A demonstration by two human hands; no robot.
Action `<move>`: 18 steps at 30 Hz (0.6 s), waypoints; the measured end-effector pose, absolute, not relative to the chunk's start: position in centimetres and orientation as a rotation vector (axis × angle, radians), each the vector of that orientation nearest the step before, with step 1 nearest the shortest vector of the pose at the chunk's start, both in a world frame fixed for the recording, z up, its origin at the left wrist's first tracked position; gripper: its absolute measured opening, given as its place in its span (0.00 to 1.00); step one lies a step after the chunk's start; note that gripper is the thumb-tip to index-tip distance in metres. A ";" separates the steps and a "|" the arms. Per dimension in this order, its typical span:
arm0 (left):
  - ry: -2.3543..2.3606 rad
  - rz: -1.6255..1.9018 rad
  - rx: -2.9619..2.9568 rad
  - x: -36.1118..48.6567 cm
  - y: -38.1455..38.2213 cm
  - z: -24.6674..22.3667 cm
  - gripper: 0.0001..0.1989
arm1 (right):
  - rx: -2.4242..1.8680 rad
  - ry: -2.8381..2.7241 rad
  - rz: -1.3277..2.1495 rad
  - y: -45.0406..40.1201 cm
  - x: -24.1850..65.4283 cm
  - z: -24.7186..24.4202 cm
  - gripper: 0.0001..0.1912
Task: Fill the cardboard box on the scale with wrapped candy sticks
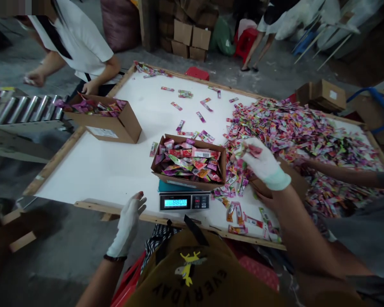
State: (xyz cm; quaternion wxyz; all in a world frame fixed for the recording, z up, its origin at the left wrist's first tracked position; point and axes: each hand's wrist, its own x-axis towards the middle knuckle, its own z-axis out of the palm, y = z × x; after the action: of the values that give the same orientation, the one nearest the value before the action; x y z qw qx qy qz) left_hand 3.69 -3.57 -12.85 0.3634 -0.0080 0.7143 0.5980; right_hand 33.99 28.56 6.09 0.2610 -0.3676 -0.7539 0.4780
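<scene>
My left hand [128,224], in a white glove, is held at the table's front edge with fingers stretched out and nothing in them. To the right, my right hand [265,164], also gloved, is closed on a few small snack packets [253,150] above the edge of a heap. Between the hands, a cardboard box [192,184] full of colourful packets rests on a digital scale [184,201] with a lit blue display. The big heap of packets [294,128] spreads over the right side of the white table [115,175].
A second filled box [115,128] stands at the table's left, beside a person in a white shirt [83,38] and a roller conveyor [28,108]. Another person's arm [342,172] reaches in from the right. Loose packets [238,215] lie near the front wooden edge.
</scene>
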 end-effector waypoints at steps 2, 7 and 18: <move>1.830 1.537 -0.014 3.8 -3.2 -12.9 0.32 | -1.081 -1.830 1.483 28.1 34.7 6.3 0.24; 1.821 1.541 0.013 4.0 -2.8 -12.6 0.28 | -1.136 -2.007 1.280 27.5 34.9 7.0 0.31; 1.841 1.541 -0.029 4.0 -4.3 -12.8 0.29 | -0.668 -3.156 0.667 27.1 25.6 6.5 0.26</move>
State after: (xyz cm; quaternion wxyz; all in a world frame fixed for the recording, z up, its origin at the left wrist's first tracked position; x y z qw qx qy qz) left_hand 3.99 -4.34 -12.78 0.3620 -0.0114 0.7147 0.5983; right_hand 25.58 27.06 6.55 -0.0763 -0.2022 -0.9553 0.2018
